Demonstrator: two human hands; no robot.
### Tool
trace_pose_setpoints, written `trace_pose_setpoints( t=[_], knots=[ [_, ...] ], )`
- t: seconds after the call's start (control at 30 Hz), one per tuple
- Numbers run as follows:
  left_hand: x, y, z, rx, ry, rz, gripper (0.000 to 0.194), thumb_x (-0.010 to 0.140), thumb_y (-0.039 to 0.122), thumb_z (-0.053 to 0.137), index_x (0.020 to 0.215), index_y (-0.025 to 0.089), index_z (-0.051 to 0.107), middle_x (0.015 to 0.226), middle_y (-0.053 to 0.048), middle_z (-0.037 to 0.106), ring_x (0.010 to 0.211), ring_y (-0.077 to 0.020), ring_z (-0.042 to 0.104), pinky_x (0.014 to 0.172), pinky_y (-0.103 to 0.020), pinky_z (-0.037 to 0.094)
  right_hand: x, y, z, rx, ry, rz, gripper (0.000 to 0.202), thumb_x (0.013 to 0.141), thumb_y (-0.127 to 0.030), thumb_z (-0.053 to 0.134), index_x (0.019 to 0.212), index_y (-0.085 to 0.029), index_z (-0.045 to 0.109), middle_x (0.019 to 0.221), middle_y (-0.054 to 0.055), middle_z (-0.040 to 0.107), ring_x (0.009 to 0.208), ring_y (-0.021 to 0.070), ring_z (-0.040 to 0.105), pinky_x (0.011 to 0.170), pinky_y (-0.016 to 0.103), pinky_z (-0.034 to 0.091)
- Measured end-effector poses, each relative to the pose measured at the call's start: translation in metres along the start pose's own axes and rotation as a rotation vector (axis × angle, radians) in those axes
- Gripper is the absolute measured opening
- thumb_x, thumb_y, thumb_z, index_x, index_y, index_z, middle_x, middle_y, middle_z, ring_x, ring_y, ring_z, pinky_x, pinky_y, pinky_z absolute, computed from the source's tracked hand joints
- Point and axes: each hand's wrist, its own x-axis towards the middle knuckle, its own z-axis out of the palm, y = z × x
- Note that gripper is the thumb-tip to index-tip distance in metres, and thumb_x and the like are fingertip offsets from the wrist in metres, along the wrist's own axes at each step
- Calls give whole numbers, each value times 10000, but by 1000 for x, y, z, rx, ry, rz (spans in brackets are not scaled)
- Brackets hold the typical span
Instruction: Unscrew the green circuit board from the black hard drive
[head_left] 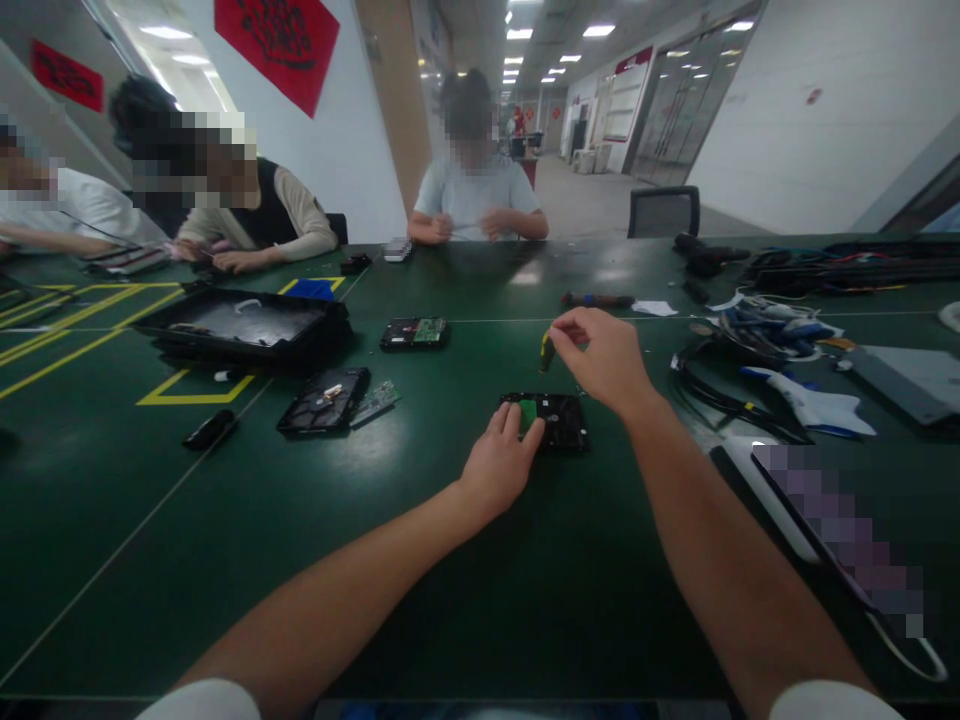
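Note:
A black hard drive (567, 421) with a green circuit board patch lies flat on the green table (450, 570). My left hand (504, 462) rests on the drive's left part, its fingers spread over the edge and the green patch. Above the drive's far edge, my right hand (602, 358) pinches a small yellow and black screwdriver (547, 352), which points down. The screwdriver's thin tip is too faint to tell whether it touches the drive.
Left of the drive lie an opened drive (324, 402), a loose circuit board (376, 403), another drive (415, 333) and a black tray (240, 325). To the right are cables (772, 325), a glove (817, 403) and a phone-like device (840, 530). Several people sit across the table.

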Motion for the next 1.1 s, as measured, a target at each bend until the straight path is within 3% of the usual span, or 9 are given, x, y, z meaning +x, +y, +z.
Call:
trace_pose_setpoints(
  t=[0.17, 0.43, 0.67, 0.8, 0.93, 1.1],
  knots=[
    [-1, 1, -1, -3, -4, -8, 537, 1020, 130, 471, 1544, 240, 439, 1619, -209, 422, 1566, -367, 372, 1170, -500, 494, -1, 1, 0, 1, -14, -29, 98, 920, -235, 641, 996, -228, 703, 1044, 95, 757, 938, 261, 717, 880, 438, 582],
    [0, 0, -1, -9, -12, -3, 547, 1013, 121, 475, 1547, 232, 438, 1628, -226, 404, 1565, -385, 369, 1189, -506, 470, -1, -1, -2, 1, -12, -4, 59, 936, -295, 671, 938, -240, 694, 954, 69, 769, 890, 257, 723, 861, 431, 573],
    [0, 0, 0, -6, -18, -8, 552, 1020, 130, 469, 1560, 237, 429, 1634, -218, 401, 1569, -379, 364, 1169, -493, 492, -1, 2, 0, 1, 11, -28, 73, 920, -227, 671, 969, -220, 724, 1042, 85, 782, 944, 258, 729, 900, 424, 562],
    [0, 0, 1, -1, -13, 1, 550, 1019, 136, 478, 1558, 240, 437, 1630, -214, 413, 1568, -376, 366, 1202, -511, 456, -1, -1, 0, 17, 10, 39, 38, 917, -239, 682, 947, -220, 694, 973, 73, 782, 872, 249, 726, 834, 405, 553],
    [0, 0, 2, -6, 7, 0, 550, 1015, 127, 482, 1552, 237, 442, 1620, -216, 424, 1563, -378, 375, 1192, -500, 469, 0, -1, -1, -17, 6, -31, 60, 945, -266, 661, 920, -225, 696, 938, 72, 768, 873, 252, 713, 837, 407, 547],
    [0, 0, 2, -2, 15, 8, 549, 1015, 126, 496, 1554, 215, 449, 1614, -235, 426, 1554, -389, 386, 1199, -503, 460, -2, 1, 1, -10, 0, -53, 108, 942, -226, 631, 997, -220, 724, 1063, 94, 771, 949, 266, 718, 902, 434, 550]
  ],
)
